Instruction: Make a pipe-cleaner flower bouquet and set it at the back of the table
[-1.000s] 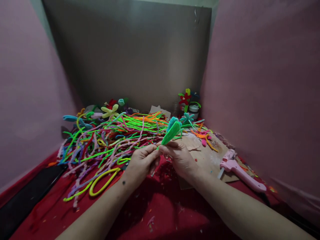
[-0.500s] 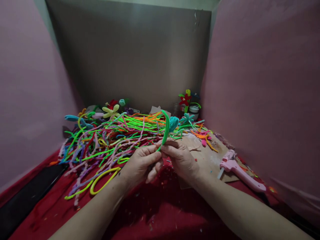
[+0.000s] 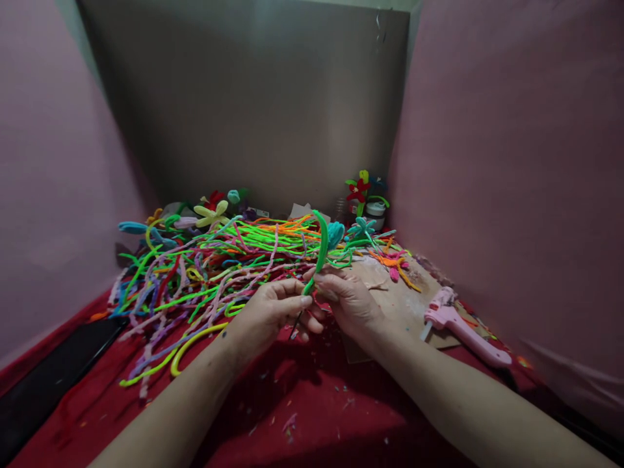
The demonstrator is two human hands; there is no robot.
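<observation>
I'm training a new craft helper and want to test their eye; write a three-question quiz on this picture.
1. True or false: the left hand and right hand are both at the lower end of the green leaf.
2. The glue gun is: a) blue b) pink c) white.
3. Which hand is nearer the glue gun?

Key: 1 true; 2 b; 3 right.

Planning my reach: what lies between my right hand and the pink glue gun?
Between the right hand and the pink glue gun, the head view shows the tan board.
</observation>
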